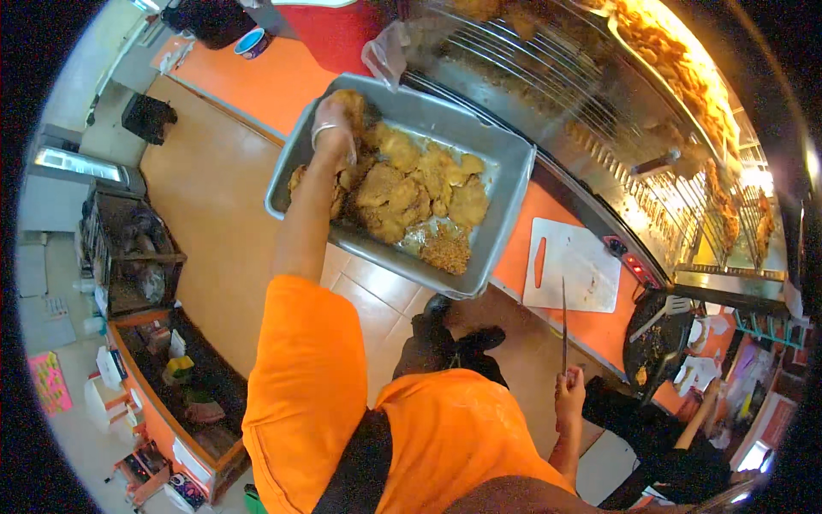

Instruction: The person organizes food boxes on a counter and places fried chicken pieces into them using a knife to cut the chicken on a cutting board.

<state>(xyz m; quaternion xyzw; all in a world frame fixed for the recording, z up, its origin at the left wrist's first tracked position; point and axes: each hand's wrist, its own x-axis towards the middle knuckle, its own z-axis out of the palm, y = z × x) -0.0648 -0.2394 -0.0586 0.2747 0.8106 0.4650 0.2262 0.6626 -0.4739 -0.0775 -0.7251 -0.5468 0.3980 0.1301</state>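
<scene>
Fingers of left hand [334, 128] curled down onto fried pieces [402, 184] at far-left corner of grey tray [501, 223], arm extended | right hand [569, 394] clenched around long knife [563, 321], blade pointing toward white cutting board [591, 283] on orange counter [265, 81]

grey tray [505, 184], golden-brown fried pieces [411, 188], orange counter [265, 81], white cutting board [582, 274].

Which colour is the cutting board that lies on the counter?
The cutting board is white, with an orange slot showing through its handle hole. The head view shows it.
</scene>
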